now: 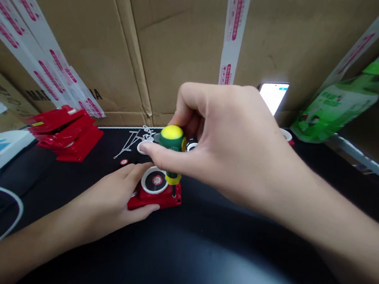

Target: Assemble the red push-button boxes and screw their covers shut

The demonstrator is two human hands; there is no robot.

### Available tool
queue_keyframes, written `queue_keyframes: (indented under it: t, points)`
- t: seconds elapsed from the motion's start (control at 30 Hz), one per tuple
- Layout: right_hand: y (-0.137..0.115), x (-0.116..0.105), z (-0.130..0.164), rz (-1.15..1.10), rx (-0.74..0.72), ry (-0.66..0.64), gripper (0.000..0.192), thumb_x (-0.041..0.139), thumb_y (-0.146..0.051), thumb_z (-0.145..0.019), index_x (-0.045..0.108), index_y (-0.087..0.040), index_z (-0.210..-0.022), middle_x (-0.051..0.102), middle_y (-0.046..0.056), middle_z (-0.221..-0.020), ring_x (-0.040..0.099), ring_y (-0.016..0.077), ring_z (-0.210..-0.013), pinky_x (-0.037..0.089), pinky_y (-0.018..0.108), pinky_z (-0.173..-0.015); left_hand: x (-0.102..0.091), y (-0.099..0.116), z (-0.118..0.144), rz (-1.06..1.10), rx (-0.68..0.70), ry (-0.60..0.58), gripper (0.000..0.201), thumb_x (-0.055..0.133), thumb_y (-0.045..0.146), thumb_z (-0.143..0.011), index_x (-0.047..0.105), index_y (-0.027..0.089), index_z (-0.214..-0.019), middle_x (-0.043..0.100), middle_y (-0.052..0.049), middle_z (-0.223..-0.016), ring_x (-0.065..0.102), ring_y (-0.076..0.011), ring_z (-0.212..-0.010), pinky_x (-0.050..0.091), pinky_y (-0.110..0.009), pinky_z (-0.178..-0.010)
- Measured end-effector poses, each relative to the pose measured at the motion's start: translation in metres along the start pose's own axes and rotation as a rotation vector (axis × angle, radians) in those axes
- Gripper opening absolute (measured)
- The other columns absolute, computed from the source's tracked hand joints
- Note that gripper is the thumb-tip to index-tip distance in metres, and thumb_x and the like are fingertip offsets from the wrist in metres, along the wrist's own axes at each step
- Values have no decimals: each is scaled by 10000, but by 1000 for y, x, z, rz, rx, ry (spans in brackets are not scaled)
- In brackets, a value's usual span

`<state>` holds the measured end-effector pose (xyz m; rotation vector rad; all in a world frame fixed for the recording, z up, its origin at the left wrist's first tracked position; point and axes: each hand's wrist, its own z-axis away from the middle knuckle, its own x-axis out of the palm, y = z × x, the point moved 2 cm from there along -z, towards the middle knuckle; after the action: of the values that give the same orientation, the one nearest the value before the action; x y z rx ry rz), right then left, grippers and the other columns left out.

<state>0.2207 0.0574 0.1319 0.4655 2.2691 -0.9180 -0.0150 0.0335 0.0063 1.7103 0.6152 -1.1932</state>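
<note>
In the head view, the right hand (236,139) is nearest the camera, its forearm coming in from the right. Its thumb lies across the near side of a green-and-yellow screwdriver (172,143) and the curled fingers close behind it, so the handle is pinched between them. The tool's long axis is close to upright, leaning slightly, with the yellow cap uppermost and the dark shaft running down below the thumb.

The shaft meets the right end of a red casing (155,199), which lies below and to the left of the right hand. Whether the tip is seated in a screw head is too small to tell; this alignment of shaft and corner seems the relation that matters most.

The left hand (114,192) is the nearer one to the casing and touches it directly: thumb along the near edge, fingers over the far left part, the casing clasped between. From that hand the casing points rightward, its long axis running roughly left to right. A white ring (143,187) around a black disc sits on top of it, just beside the left fingertips and left of the shaft. Past the left hand's fingers lies a small red-and-white disc (124,162); farther out to their left are stacked red parts (79,142).
</note>
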Motion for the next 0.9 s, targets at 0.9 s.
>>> queue_keyframes:
  t: [0.9]
  points:
    - [70, -25, 3, -263, 242, -33, 447, 957, -503, -835, 592, -251, -891, 723, 18, -709, 679, 195, -607, 432, 325, -484, -13, 4, -5, 39, 20, -98, 539, 814, 406, -941, 628, 284, -1432, 759, -91, -1401, 741, -356, -1260, 557, -532, -1147]
